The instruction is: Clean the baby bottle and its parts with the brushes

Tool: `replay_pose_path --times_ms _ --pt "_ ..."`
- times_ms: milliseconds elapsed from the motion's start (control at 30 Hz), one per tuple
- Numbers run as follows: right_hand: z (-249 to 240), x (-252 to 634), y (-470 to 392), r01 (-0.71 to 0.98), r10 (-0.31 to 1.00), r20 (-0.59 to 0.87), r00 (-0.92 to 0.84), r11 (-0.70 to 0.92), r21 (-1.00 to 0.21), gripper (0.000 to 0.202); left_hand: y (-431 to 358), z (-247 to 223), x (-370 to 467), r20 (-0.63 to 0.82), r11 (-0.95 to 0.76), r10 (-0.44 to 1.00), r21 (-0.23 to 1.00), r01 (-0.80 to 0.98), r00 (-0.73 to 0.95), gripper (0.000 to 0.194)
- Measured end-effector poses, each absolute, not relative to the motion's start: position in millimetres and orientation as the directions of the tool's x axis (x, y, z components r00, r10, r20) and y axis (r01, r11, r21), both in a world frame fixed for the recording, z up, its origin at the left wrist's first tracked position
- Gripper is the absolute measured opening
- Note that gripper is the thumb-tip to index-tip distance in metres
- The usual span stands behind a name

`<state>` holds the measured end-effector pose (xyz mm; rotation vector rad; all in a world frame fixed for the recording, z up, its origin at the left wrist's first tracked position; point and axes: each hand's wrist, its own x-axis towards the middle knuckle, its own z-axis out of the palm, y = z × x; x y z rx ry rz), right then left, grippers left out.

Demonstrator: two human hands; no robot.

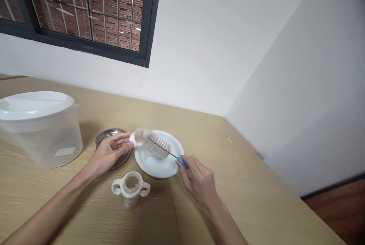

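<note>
My left hand [110, 151] pinches a small white ring-shaped cap [135, 140] between thumb and fingers. My right hand [199, 178] is closed on the blue handle [183, 162] of a bristle brush [159, 146]. The brush slants up to the left, and its pale tip is at the cap; whether it goes inside is too blurred to tell. Beneath the brush lies a white plate [162, 169]. A round metal dish [123, 159] is partly hidden behind my left hand. Nearer to me stands a white two-handled bottle [131, 193] with an open top.
A large translucent bucket [61, 138] with a white lid [37, 104] stands on the wooden table [239, 207] at the left. A thin pale strand [229, 138] lies to the right. Behind are a white wall and a barred window [85, 9].
</note>
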<state>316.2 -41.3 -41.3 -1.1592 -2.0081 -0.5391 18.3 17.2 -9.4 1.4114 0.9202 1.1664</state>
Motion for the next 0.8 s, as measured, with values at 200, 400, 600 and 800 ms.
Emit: replay_pose_path --times_ms 200,400,600,800 --pt "-40.3 323.1 -39.5 0.915 0.550 0.814 -0.185 0.398 -0.061 0.010 17.3 -9.6 15.9 0.152 -0.143 0.968 0.988 -0.061 0.200 0.061" --pt "-37.6 322.6 -40.1 0.870 0.549 0.826 -0.130 0.462 -0.171 0.010 18.4 -10.7 15.1 0.134 -0.124 0.967 0.990 -0.061 0.216 0.062" --pt "-36.8 323.1 -40.5 0.853 0.539 0.830 -0.143 0.493 -0.173 0.012 19.3 -12.4 16.5 0.119 -0.111 0.969 0.993 -0.048 0.215 0.061" --pt "-36.3 323.0 -40.9 0.848 0.539 0.829 -0.148 0.501 -0.174 0.011 20.3 -14.4 16.1 0.127 -0.125 0.968 0.992 -0.023 0.215 0.062"
